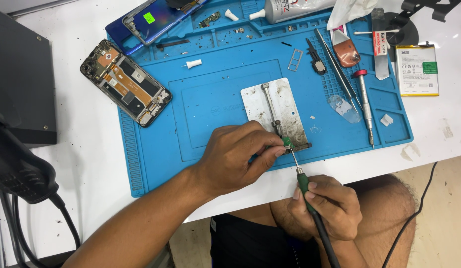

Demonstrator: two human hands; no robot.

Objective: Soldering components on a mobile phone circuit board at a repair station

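Observation:
A metal board holder (275,106) lies on the blue repair mat (210,99). At its near corner a small green circuit board (288,142) is clamped. My left hand (238,156) rests on the mat edge, thumb and forefinger pinching beside that small board. My right hand (327,206) holds a green-handled soldering iron (306,191) like a pen, its tip touching the small board. The iron's black cable runs down past my knee.
An opened phone body (125,82) lies at the mat's left edge, a blue phone frame (156,20) at the back. Tweezers (339,74), a red-capped screwdriver (365,97), a battery (417,69) and a glue tube (290,9) lie at right and back. A black device (22,84) stands left.

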